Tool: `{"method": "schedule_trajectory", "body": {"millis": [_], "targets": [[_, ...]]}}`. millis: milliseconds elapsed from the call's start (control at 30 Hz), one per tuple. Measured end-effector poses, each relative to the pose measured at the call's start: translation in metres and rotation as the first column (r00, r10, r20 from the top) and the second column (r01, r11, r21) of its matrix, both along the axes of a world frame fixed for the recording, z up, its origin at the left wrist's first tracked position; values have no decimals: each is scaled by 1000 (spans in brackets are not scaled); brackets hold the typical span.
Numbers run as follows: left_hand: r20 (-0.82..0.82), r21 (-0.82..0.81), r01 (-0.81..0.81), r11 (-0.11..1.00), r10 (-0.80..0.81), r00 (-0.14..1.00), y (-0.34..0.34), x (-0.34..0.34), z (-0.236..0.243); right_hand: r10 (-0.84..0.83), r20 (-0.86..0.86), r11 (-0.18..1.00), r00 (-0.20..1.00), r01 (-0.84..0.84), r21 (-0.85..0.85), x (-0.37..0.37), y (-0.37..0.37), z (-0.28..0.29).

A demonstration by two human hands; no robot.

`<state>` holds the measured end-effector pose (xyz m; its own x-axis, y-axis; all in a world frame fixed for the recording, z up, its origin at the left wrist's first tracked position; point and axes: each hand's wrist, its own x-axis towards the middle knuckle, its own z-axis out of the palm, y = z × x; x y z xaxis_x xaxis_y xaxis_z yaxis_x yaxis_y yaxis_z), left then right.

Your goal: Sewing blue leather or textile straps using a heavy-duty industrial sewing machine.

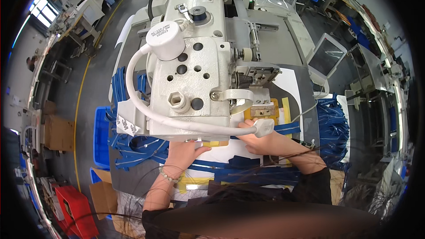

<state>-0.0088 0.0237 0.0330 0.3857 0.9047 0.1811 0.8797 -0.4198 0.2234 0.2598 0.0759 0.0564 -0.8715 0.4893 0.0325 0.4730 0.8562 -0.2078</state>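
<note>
A large white industrial sewing machine [190,93] fills the middle and hides part of the work under its head. Below the head's front left edge is my left hand [179,155], its thumb stretched out toward a yellow plate [216,143]; its other fingertips are hidden. My right hand [256,142] is beside the needle area with its fingers curled closed around the end of a blue zipper strip [287,128], partly covered by a white cable plug. More blue zipper strips [208,164] lie across the table in front of both hands.
Bundles of blue zippers lie at the table's left [128,148] and right [332,128]. A tilted screen [327,55] stands at the right. Blue bins [101,137], an open cardboard box [104,192] and a red crate [76,212] are on the left. A white cable [177,126] loops before the machine head.
</note>
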Motion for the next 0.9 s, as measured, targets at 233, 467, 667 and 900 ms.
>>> {"method": "schedule_trajectory", "body": {"millis": [233, 467, 667, 900], "targets": [[45, -372, -51, 927, 73, 996, 3, 4, 9, -409, -74, 862, 910, 358, -359, -20, -17, -58], [117, -343, -58, 938, 104, 988, -5, 3, -6, -186, -72, 853, 980, 125, -507, -16, 11, -29], [191, -96, 1, 995, 18, 981, -4, 3, -12, -9, -578, 994, 816, -56, -95, -29, 8, -30], [259, -37, 3, 999, 7, 966, -6, 1, -13, 52, -529, 997, 847, -71, -16, -35, 6, -34]]}}
